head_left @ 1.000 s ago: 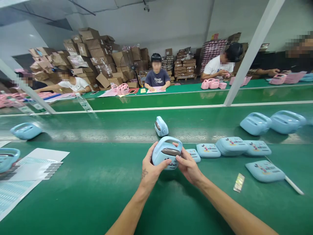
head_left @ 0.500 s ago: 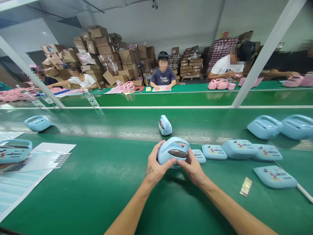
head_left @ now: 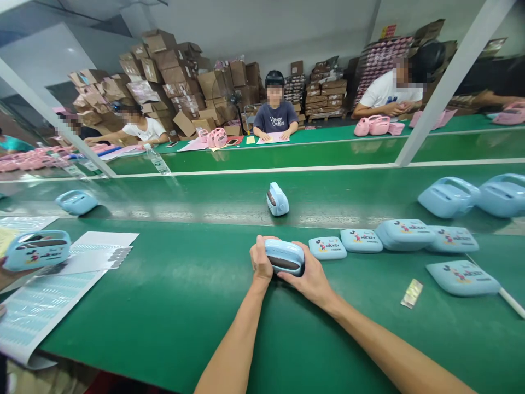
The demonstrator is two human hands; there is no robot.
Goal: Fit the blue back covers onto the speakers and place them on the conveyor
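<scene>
Between my two hands is a light blue plastic case [head_left: 284,249] with a dark oval panel facing me, low over the green work surface. My left hand [head_left: 261,261] wraps round its left end, fingers curled. At the right end my right hand [head_left: 309,278] grips it, thumb along the lower edge. The case's far side and underside are hidden. Just right of my right hand lies a light blue cover [head_left: 327,249] printed with a Mickey figure, first in a row of similar covers [head_left: 406,235]. Straight ahead stands another blue case [head_left: 278,200] with a handle.
At the left, another person's hand [head_left: 12,278] holds a printed blue case [head_left: 39,250] beside sticker sheets [head_left: 61,295]. Blue cases [head_left: 449,198] stand far right. Nearer are a loose cover [head_left: 463,278], a white rod [head_left: 512,303] and a small packet [head_left: 412,294]. Several people sit opposite.
My hands have lowered and turned the case, so its handle no longer shows on top. The cover behind it is now uncovered. The person at left has shifted their case rightward in view.
</scene>
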